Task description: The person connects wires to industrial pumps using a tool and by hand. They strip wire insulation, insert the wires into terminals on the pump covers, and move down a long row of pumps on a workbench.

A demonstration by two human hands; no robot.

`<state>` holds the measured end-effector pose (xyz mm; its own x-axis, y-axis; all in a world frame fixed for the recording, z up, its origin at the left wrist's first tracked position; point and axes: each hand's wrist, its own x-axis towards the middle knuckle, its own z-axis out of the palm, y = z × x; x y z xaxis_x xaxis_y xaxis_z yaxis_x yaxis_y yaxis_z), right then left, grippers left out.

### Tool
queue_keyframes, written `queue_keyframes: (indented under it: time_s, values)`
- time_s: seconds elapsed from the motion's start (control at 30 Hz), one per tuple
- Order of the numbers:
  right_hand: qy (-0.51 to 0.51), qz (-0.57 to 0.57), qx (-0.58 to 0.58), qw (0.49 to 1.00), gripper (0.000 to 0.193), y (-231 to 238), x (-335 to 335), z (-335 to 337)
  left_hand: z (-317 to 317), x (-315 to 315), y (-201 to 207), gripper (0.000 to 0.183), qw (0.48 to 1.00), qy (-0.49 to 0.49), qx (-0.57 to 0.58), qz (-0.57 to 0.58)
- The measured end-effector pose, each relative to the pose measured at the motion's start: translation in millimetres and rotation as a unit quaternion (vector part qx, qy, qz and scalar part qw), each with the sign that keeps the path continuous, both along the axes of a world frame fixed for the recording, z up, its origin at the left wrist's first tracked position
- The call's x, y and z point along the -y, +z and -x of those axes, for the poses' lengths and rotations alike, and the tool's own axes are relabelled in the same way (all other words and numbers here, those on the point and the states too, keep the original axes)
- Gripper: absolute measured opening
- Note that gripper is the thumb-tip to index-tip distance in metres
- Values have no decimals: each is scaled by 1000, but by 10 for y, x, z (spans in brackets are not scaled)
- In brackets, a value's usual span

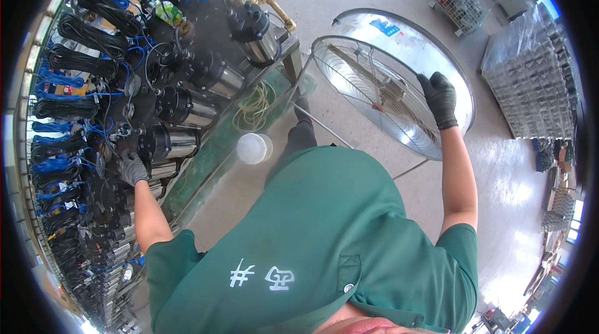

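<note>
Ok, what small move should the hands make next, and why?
I'd probably ease the dark-grey-gloved right hand off the round silver metal drum fan and bring that hand toward the black-topped silver metal cylinders: it appears to grip the fan's rim, well apart from the cylinders, while the grey-gloved left hand is alone among them.

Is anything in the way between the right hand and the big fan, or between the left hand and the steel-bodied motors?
Nothing visible blocks either: the right hand is at the rim of the fan, and the left hand is right beside the motors.
</note>
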<state>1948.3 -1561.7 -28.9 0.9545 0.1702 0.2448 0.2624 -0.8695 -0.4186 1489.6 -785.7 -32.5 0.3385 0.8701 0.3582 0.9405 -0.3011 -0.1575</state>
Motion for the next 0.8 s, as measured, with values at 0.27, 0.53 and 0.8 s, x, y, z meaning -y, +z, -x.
queue_keyframes:
  time_s: [0.27, 0.53, 0.8]
  values:
    - [-95, 80, -42, 991, 56, 180, 404, -550, -124, 125, 85, 39, 1000, 18, -12, 17]
    - [-31, 161, 10, 986, 51, 119, 225, -326, -53, 16, -30, 40, 1000, -16, 15, -5]
    - [-29, 179, 2, 983, 49, 121, -92, -39, -82, 58, 13, 42, 1000, -4, 4, 7]
